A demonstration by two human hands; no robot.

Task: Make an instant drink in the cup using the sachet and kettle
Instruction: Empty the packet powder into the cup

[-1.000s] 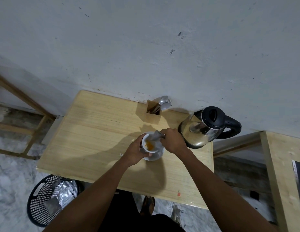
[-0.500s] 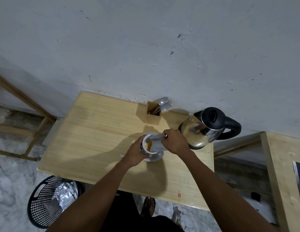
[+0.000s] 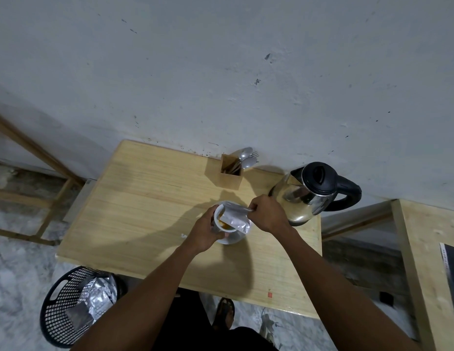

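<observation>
A white cup point(image 3: 217, 216) stands on a white saucer point(image 3: 233, 239) near the middle of the wooden table point(image 3: 144, 203). Orange powder shows inside the cup. My left hand point(image 3: 203, 234) wraps around the cup's left side. My right hand point(image 3: 267, 214) pinches one end of a silver sachet point(image 3: 235, 216), which lies tipped across the cup's mouth. A steel kettle point(image 3: 307, 196) with a black lid and handle stands to the right, just behind my right hand.
A wooden holder with spoons and a fork point(image 3: 232, 171) stands at the table's back edge against the wall. A black mesh bin point(image 3: 68, 307) with foil wrappers sits on the floor at front left. Another wooden table point(image 3: 418, 262) is at the right.
My right hand has lifted and tilted the sachet over the cup, so more of its silver face shows. My left hand has stayed on the cup.
</observation>
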